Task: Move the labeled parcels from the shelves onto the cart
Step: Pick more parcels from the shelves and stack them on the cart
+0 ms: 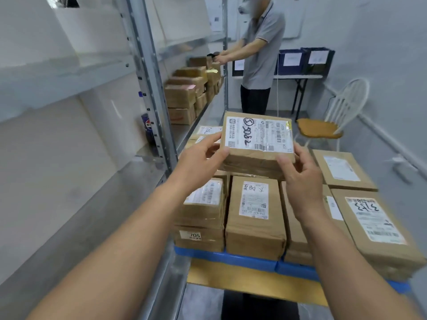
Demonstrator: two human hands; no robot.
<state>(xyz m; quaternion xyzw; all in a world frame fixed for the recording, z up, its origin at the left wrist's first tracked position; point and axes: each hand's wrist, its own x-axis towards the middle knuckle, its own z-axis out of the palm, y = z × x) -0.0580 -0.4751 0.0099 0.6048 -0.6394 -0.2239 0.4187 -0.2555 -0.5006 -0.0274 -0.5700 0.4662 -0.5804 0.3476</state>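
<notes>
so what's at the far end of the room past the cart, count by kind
blue bins: 3
folding table: 1
white chair: 1
person: 1
total: 6

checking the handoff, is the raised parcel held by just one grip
No, the left grip and the right grip both hold the raised parcel, one at each near corner.

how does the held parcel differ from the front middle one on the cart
The held parcel is lifted by left hand and right hand; the front middle parcel rests on the cart. The held parcel lies crosswise, the front middle parcel lengthwise. Both: brown wrap, white barcoded labels.
</notes>
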